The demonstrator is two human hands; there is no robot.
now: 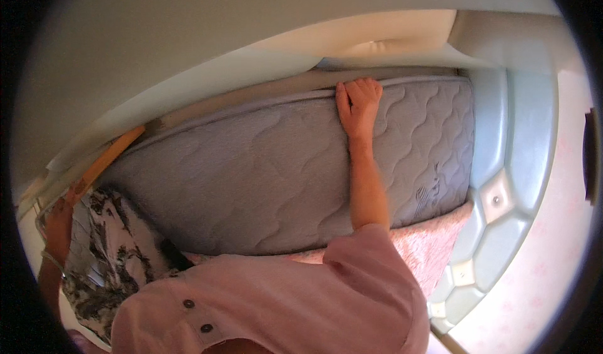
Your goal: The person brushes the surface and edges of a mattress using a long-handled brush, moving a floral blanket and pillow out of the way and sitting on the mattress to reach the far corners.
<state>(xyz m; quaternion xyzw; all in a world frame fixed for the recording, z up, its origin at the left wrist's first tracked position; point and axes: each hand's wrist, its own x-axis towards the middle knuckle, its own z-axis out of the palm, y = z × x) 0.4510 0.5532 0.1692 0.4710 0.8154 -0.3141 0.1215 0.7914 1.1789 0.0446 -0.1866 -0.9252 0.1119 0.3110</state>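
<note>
A grey quilted mattress [264, 170] is propped up on its side or tilted before me. My right hand [360, 104] grips its upper edge, fingers curled over the rim. At the far left my left hand [61, 212] is closed on an orange-yellow flat strip [110, 153], which looks like wood; its upper end reaches the left end of the mattress edge. Black-and-white patterned fabric [118, 245] lies beside my left forearm. Below the mattress a pink fleecy blanket [419, 245] shows.
A padded pale blue headboard [490, 118] with cream diamond insets stands to the right. Beyond it is a pale patterned wall [532, 278]. A cream padded panel [377, 38] lies past the mattress's upper edge.
</note>
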